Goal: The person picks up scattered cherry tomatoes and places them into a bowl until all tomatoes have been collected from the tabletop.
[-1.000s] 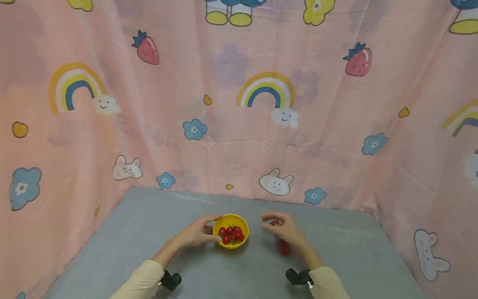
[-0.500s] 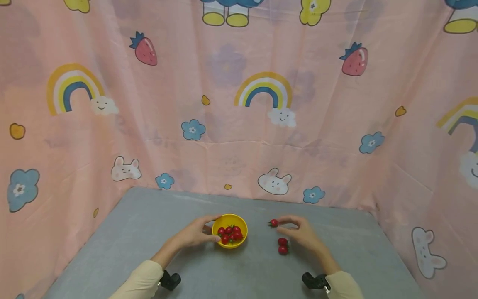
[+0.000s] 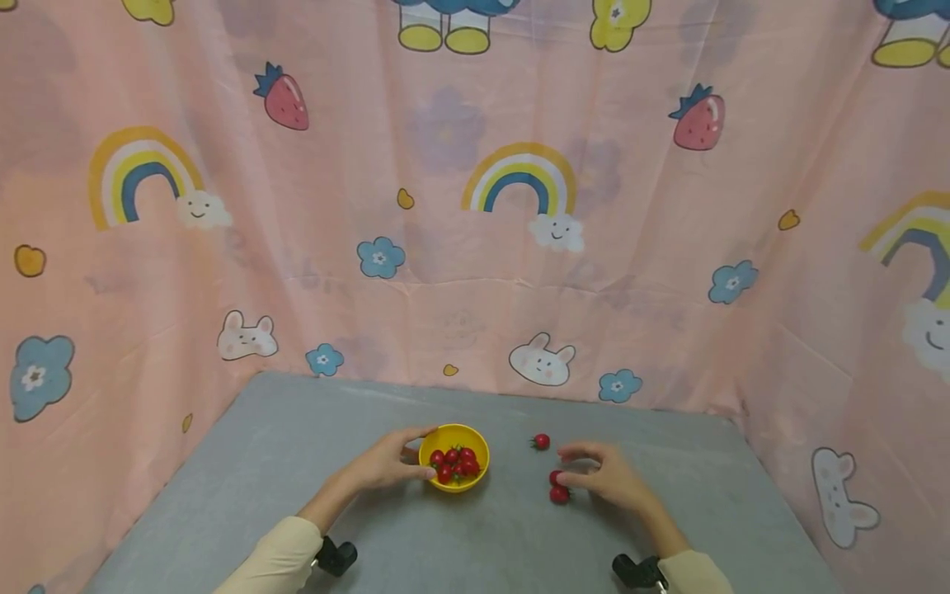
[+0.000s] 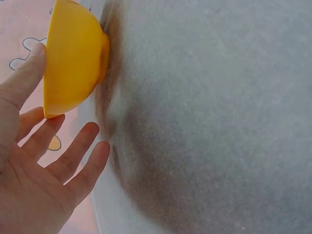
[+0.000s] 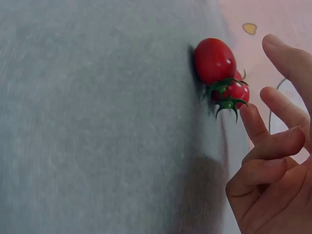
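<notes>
My left hand [image 3: 386,462] holds a yellow bowl [image 3: 463,435] by its left side, thumb and forefinger at the rim. Several cherry tomatoes [image 3: 468,468] lie inside it. In the left wrist view the bowl's outer wall [image 4: 73,63] shows, and the other fingers spread beside it. Right of the bowl, my right hand [image 3: 612,478] hovers at two cherry tomatoes, its thumb partly covering the farther one [image 3: 553,477]; the nearer one [image 3: 559,495] is plain. The right wrist view shows both, red with green stems, the front tomato [image 5: 214,61] apart from the fingers.
A single cherry tomato [image 3: 541,442] lies farther back on the grey tabletop [image 3: 475,544], between bowl and right hand. A pink patterned curtain [image 3: 416,313] hangs behind the table and along its sides. Black wrist mounts [image 3: 336,557] sit at both cuffs.
My right hand has drawn back from the far single tomato, moving right and nearer, to the two tomatoes. The left hand keeps its hold on the bowl.
</notes>
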A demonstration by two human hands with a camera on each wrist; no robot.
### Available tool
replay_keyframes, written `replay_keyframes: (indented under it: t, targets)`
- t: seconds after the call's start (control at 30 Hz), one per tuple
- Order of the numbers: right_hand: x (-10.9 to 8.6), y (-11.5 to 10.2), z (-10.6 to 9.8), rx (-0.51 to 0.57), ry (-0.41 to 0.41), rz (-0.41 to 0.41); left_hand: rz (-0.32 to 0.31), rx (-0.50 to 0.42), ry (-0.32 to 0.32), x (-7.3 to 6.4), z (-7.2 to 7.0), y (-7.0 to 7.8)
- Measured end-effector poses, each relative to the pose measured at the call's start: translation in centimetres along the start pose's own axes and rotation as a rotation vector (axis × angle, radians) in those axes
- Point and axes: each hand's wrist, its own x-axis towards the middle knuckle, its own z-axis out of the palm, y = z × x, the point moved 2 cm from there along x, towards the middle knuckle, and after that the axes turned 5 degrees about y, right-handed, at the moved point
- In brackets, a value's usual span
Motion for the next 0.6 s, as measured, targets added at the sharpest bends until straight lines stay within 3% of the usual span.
replay_keyframes:
  t: [0.6]
  targets:
    - [0.65,0.04,0.72,-0.033,-0.049,-0.027,-0.008,-0.002,-0.002,0.19,-0.12,-0.20]
